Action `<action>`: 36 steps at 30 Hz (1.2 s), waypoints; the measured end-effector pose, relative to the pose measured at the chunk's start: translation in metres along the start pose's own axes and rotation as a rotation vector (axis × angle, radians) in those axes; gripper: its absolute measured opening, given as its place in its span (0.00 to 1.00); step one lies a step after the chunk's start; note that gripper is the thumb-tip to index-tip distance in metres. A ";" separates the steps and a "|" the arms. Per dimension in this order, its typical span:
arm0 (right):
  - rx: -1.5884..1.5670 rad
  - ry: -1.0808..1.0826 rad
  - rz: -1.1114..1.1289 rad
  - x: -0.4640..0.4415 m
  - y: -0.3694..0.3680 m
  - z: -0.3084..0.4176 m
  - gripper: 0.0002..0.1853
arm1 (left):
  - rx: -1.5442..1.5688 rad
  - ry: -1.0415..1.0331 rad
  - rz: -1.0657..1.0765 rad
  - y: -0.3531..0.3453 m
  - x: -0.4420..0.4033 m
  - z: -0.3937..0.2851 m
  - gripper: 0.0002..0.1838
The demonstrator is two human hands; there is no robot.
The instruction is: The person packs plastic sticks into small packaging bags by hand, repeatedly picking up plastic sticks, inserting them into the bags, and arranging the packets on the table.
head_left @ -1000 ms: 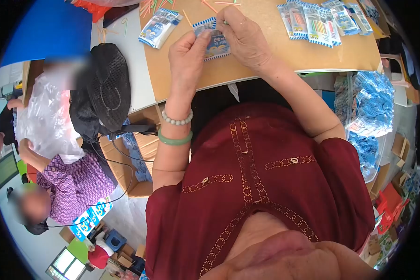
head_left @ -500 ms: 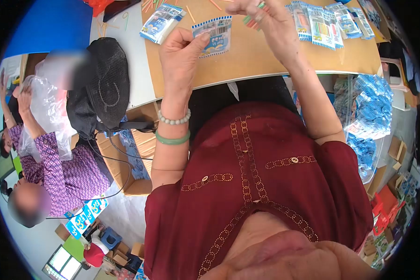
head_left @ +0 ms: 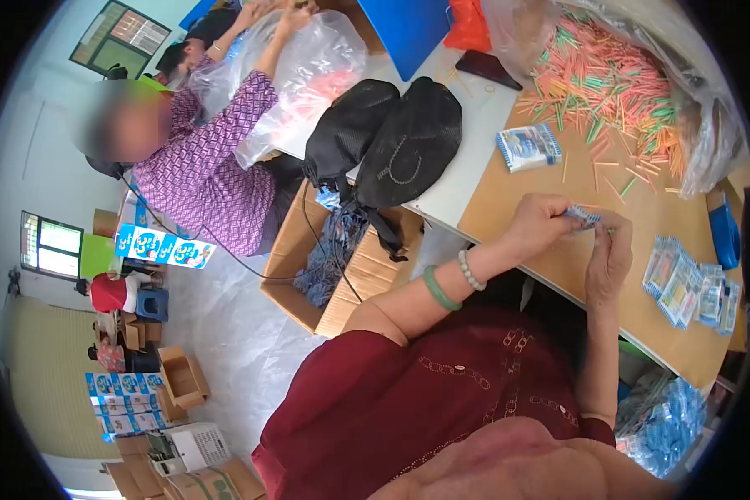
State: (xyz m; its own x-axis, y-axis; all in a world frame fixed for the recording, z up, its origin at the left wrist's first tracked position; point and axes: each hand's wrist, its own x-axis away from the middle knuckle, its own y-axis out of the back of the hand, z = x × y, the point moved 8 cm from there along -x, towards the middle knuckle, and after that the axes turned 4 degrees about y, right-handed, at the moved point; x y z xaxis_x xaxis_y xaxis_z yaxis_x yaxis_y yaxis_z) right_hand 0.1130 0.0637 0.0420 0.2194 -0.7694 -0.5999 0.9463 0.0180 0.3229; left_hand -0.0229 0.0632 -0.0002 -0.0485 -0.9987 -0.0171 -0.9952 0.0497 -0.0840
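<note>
My left hand (head_left: 544, 218), with a beaded bracelet and a green bangle on its wrist, pinches a small blue-and-white packet (head_left: 583, 215) above the brown tabletop. The fingers of my right hand (head_left: 611, 258) are pressed together at the packet's right end. Whether sticks are between those fingers is hidden. Another blue-and-white packet (head_left: 528, 147) lies flat beyond my left hand. Loose coloured sticks (head_left: 600, 92) in pink, green and orange are heaped at the table's far side, with a few strays nearer my hands.
Several filled packets (head_left: 682, 287) lie to the right, near a blue round object (head_left: 724, 236). A clear plastic bag (head_left: 717, 142) borders the sticks. Left are a black phone (head_left: 487, 68), a black mesh bag (head_left: 412, 146) and an open carton (head_left: 367, 283). A co-worker (head_left: 204, 179) handles a clear bag.
The view has swung left, showing more of the room and the stick heap. My right hand, which held coloured sticks apart from the packet, now meets it; the packet is tilted nearly edge-on.
</note>
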 end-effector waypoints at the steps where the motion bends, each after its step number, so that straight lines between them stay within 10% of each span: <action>1: -0.053 -0.002 -0.016 0.000 0.003 0.000 0.06 | 0.011 0.008 -0.025 0.002 0.000 0.002 0.09; 16: 0.046 -0.036 -0.025 0.000 0.030 -0.011 0.07 | -0.247 -0.094 0.004 -0.021 0.009 -0.009 0.07; 27: -0.703 0.014 -0.132 -0.029 0.034 0.023 0.10 | -0.251 -0.119 -0.018 -0.010 0.008 -0.007 0.06; 36: -0.727 -0.034 -0.097 -0.025 0.009 0.019 0.10 | -0.217 -0.041 0.004 -0.015 0.008 -0.007 0.11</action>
State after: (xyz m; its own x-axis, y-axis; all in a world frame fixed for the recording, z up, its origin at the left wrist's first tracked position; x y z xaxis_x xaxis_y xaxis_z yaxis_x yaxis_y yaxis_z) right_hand 0.1116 0.0707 0.0736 0.1300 -0.8083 -0.5742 0.8824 0.3584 -0.3047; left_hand -0.0088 0.0547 0.0078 -0.0529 -0.9969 -0.0580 -0.9902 0.0449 0.1322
